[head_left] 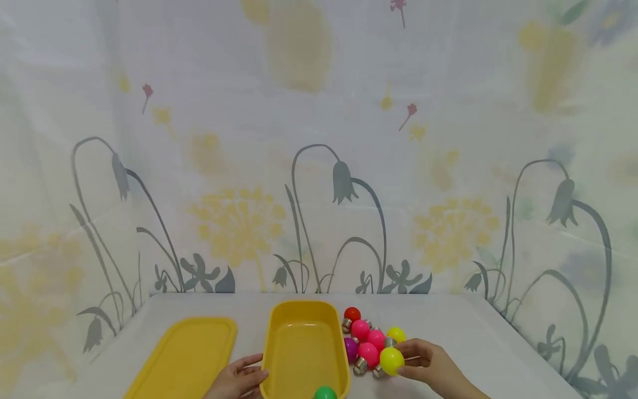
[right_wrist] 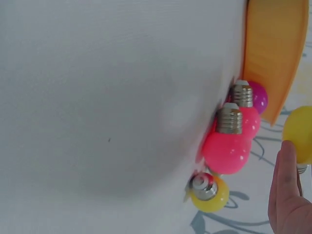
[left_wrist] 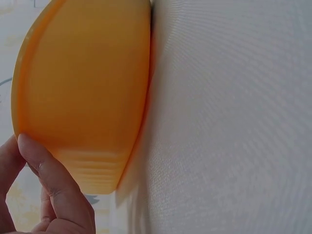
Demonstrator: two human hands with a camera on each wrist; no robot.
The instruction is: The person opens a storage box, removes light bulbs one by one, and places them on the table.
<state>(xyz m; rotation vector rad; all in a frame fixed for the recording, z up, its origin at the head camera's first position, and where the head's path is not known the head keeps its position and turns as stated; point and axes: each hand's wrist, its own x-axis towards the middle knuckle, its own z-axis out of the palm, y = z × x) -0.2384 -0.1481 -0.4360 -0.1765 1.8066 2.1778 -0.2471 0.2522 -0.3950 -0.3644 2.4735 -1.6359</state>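
Observation:
A deep yellow plastic box (head_left: 305,354) stands uncovered in the middle of the table. My left hand (head_left: 239,379) pinches its left rim between thumb and fingers; the left wrist view shows the grip on the edge of the box wall (left_wrist: 87,83). A yellow light bulb (head_left: 391,361) is held in the fingertips of my right hand (head_left: 431,367), raised off the table in the right wrist view. At the near end of the box lies a green bulb (head_left: 325,393), cut off by the frame.
Several bulbs with metal screw bases lie close to the box's right side: a red one (head_left: 352,314), pink ones (head_left: 368,354), a purple one (head_left: 351,349) and another yellow one (head_left: 396,334). Left of the box lies a flat yellow lid (head_left: 184,354). A flowered curtain (head_left: 319,138) hangs behind the table.

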